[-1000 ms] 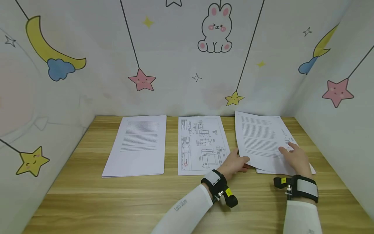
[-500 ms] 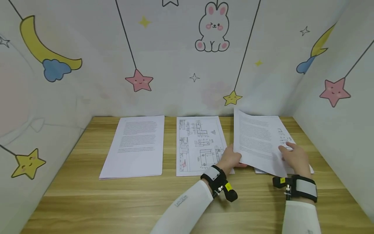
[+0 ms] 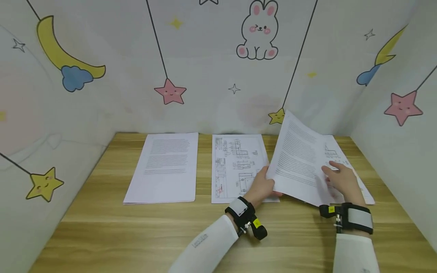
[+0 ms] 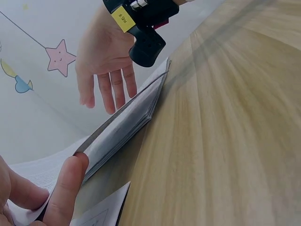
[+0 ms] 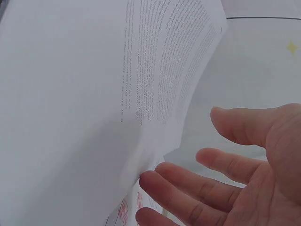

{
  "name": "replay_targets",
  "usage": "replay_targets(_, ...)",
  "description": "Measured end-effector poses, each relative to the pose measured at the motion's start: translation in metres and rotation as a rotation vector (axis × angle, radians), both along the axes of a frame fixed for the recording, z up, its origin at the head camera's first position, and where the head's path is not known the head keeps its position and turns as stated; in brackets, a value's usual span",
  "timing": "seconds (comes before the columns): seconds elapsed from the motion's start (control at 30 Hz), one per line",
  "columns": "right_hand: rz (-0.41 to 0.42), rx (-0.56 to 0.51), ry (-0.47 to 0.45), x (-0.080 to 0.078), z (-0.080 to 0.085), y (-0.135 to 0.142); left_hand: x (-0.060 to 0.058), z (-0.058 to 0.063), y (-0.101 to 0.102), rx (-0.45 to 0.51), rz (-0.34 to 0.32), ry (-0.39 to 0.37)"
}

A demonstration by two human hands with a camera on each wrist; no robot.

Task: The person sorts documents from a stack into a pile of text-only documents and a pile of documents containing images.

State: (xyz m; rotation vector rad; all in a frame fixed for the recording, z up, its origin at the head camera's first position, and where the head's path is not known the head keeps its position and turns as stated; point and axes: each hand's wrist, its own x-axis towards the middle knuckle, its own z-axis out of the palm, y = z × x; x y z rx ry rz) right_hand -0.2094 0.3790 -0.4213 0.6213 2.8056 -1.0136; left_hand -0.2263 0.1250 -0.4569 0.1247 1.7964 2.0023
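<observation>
My left hand pinches the lower left corner of a white text sheet between thumb and fingers. The sheet is lifted on its left side and bends toward the right. Beneath it lies a paper pile with a line drawing on top, partly covered. My right hand is at the sheet's right edge. In the right wrist view, the fingers of the right hand are extended, with one fingertip at the paper's edge. Whether it touches is hard to tell. The left hand overlaps a technical drawing in the middle.
A stack of printed text pages lies at the left of the wooden table. White walls with cartoon prints border the table at the back and sides.
The left hand has raised the text sheet's left side and drawn it slightly left, so it stands steeper. More of the drawing underneath shows. The right hand stays by the sheet's right edge.
</observation>
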Motion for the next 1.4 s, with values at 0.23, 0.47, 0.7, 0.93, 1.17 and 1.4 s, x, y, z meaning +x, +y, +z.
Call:
replay_targets(0.23,-0.015,-0.099,0.076,-0.004,0.014,-0.015,0.0,0.008,-0.027,0.006,-0.004,0.054)
replay_targets(0.47,-0.011,-0.258,0.198,-0.008,0.018,-0.041,0.002,0.02,-0.061,0.008,0.007,0.115)
replay_targets(0.7,0.061,-0.411,0.194,-0.012,0.02,-0.072,0.006,0.028,-0.095,0.014,0.073,0.142)
replay_targets(0.93,0.135,-0.557,0.179,-0.015,0.023,-0.106,0.01,0.03,-0.124,0.016,0.132,0.184)
replay_targets(1.17,0.155,-0.711,0.172,-0.014,0.021,-0.141,0.013,0.031,-0.146,0.035,0.159,0.191)
replay_targets(1.4,0.124,-0.75,0.235,-0.015,0.017,-0.166,0.014,0.028,-0.163,-0.02,0.185,0.187)
